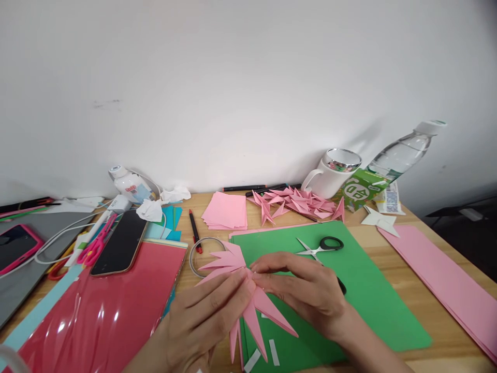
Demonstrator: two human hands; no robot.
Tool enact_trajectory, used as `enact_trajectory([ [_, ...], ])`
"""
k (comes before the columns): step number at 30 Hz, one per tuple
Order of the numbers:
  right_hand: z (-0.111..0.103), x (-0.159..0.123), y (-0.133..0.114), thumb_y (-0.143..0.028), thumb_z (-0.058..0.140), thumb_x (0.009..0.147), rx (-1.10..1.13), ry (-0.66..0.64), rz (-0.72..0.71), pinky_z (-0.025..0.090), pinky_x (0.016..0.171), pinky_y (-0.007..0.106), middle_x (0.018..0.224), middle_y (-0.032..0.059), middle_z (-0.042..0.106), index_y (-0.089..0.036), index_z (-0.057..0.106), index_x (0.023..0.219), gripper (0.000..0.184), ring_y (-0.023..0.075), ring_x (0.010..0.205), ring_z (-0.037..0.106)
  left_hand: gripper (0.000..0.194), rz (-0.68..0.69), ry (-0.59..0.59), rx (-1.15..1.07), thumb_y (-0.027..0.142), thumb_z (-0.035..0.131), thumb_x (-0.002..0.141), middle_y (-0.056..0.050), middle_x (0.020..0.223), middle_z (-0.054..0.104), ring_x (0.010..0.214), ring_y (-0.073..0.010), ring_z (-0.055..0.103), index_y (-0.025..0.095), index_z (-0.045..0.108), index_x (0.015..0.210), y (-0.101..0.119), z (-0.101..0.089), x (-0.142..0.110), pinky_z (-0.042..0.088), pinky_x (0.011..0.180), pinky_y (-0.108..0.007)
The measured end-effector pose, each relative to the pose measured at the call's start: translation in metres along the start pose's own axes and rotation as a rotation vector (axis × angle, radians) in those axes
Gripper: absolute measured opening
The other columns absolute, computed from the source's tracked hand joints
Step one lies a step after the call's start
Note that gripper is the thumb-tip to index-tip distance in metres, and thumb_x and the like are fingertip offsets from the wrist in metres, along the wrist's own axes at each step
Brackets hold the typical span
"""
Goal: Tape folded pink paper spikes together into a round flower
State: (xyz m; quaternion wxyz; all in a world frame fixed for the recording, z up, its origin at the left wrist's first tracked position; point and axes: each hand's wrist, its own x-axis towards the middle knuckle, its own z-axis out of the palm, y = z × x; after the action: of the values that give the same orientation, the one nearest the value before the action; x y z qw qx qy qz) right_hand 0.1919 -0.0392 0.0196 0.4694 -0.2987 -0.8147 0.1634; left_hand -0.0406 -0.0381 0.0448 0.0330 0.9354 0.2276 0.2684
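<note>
Both hands meet on a pink folded-paper piece (pixel 254 321) with several long pointed petals, held over the left edge of the green sheet (pixel 376 305). My left hand (pixel 213 308) has its fingers pressed along the paper, covering part of it. With thumb and fingertips, my right hand (pixel 301 287) pinches the piece near its centre. Scissors (pixel 316 250) with black handles lie on the green sheet, partly hidden behind my right hand. Small white paper strips (pixel 274 352) lie below the petals. A grey tape roll (pixel 193 259) sits just left of the piece.
At the back are a stack of pink squares (pixel 225 210), a heap of folded pink pieces (pixel 303 202), a white mug (pixel 330 178), a green box (pixel 361 189) and a tilted water bottle (pixel 404 153). A phone (pixel 120 243) rests on red sheets (pixel 104 316) at left; pink strips (pixel 446 280) lie right.
</note>
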Motion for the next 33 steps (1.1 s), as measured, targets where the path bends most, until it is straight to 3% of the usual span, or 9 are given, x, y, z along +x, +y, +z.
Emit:
enact_trajectory([
  [5, 0.003, 0.001, -0.001, -0.007, 0.049, 0.090, -0.028, 0.020, -0.044, 0.055, 0.082, 0.023, 0.100, 0.0118, 0.067, -0.014, 0.061, 0.108, 0.022, 0.0151, 0.096, 0.065, 0.051, -0.003, 0.002, 0.001, 0.010, 0.036, 0.092, -0.006, 0.125, 0.063, 0.121, -0.0154, 0.055, 0.016, 0.034, 0.143, 0.001, 0.002, 0.000, 0.042, 0.105, -0.027],
  [10, 0.004, 0.002, 0.000, -0.008, 0.050, 0.090, 0.011, 0.008, -0.046, 0.054, 0.087, 0.028, 0.100, 0.0112, 0.067, -0.013, 0.057, 0.110, 0.022, 0.0174, 0.101, 0.063, 0.040, 0.056, -0.030, 0.042, 0.009, 0.034, 0.093, -0.007, 0.125, 0.063, 0.127, -0.0135, 0.048, 0.008, 0.050, 0.129, 0.000, -0.002, -0.001, 0.038, 0.108, -0.027],
  [15, -0.002, 0.008, -0.002, -0.005, 0.049, 0.089, 0.274, -0.001, 0.188, 0.053, 0.077, 0.025, 0.099, 0.0067, 0.067, -0.021, 0.061, 0.111, 0.030, 0.0141, 0.091, 0.064, 0.033, 0.066, 0.011, 0.050, 0.013, 0.035, 0.094, -0.007, 0.120, 0.067, 0.128, -0.0119, 0.047, 0.008, 0.056, 0.119, -0.002, -0.001, 0.002, 0.037, 0.108, -0.024],
  [18, -0.003, 0.011, -0.001, -0.012, 0.055, 0.088, 0.353, 0.003, 0.296, 0.050, 0.070, 0.024, 0.088, 0.0049, 0.067, -0.020, 0.066, 0.096, 0.015, 0.0129, 0.079, 0.062, 0.035, 0.146, 0.099, 0.045, 0.013, 0.029, 0.096, -0.011, 0.111, 0.071, 0.126, -0.0124, 0.050, 0.006, 0.060, 0.111, -0.003, 0.011, 0.004, 0.040, 0.106, -0.025],
  [20, -0.003, 0.012, 0.000, -0.021, 0.057, 0.089, 0.433, -0.024, 0.466, 0.047, 0.061, 0.021, 0.074, 0.0022, 0.063, -0.017, 0.064, 0.082, 0.011, 0.0107, 0.068, 0.058, 0.033, 0.177, 0.194, 0.048, 0.015, 0.031, 0.095, -0.011, 0.105, 0.073, 0.122, -0.0133, 0.054, 0.006, 0.061, 0.107, -0.003, 0.023, 0.005, 0.043, 0.104, -0.026],
  [23, -0.002, 0.011, 0.004, -0.032, 0.058, 0.088, 0.656, -0.103, 0.725, 0.045, 0.054, 0.020, 0.064, -0.0011, 0.058, -0.016, 0.059, 0.074, 0.021, 0.0087, 0.057, 0.056, 0.032, 0.013, 0.365, 0.012, 0.016, 0.033, 0.094, -0.007, 0.101, 0.074, 0.114, -0.0125, 0.059, 0.010, 0.061, 0.108, -0.002, 0.037, 0.005, 0.048, 0.100, -0.027],
  [25, -0.003, 0.011, 0.006, -0.034, 0.062, 0.085, 0.769, -0.150, 0.822, 0.045, 0.054, 0.020, 0.064, -0.0015, 0.058, -0.015, 0.060, 0.077, 0.021, 0.0086, 0.055, 0.058, 0.038, 0.140, 0.293, 0.025, 0.022, 0.030, 0.096, -0.010, 0.103, 0.073, 0.114, -0.0153, 0.059, 0.007, 0.061, 0.109, -0.004, 0.041, 0.004, 0.049, 0.099, -0.029],
  [28, -0.006, 0.010, 0.009, -0.034, 0.065, 0.081, 0.806, -0.196, 0.891, 0.045, 0.053, 0.019, 0.063, -0.0014, 0.059, -0.014, 0.060, 0.076, 0.021, 0.0090, 0.055, 0.059, 0.042, 0.221, 0.261, 0.058, 0.025, 0.027, 0.096, -0.011, 0.102, 0.073, 0.118, -0.0164, 0.056, 0.005, 0.062, 0.108, -0.010, 0.040, 0.004, 0.046, 0.102, -0.030],
  [33, -0.008, 0.010, 0.010, -0.032, 0.066, 0.080, 0.725, -0.202, 0.907, 0.042, 0.053, 0.020, 0.061, -0.0026, 0.056, -0.015, 0.058, 0.072, 0.021, 0.0093, 0.056, 0.058, 0.046, 0.273, 0.193, 0.103, 0.023, 0.022, 0.096, -0.012, 0.104, 0.072, 0.121, -0.0176, 0.054, 0.004, 0.061, 0.111, -0.015, 0.039, 0.003, 0.046, 0.103, -0.031],
])
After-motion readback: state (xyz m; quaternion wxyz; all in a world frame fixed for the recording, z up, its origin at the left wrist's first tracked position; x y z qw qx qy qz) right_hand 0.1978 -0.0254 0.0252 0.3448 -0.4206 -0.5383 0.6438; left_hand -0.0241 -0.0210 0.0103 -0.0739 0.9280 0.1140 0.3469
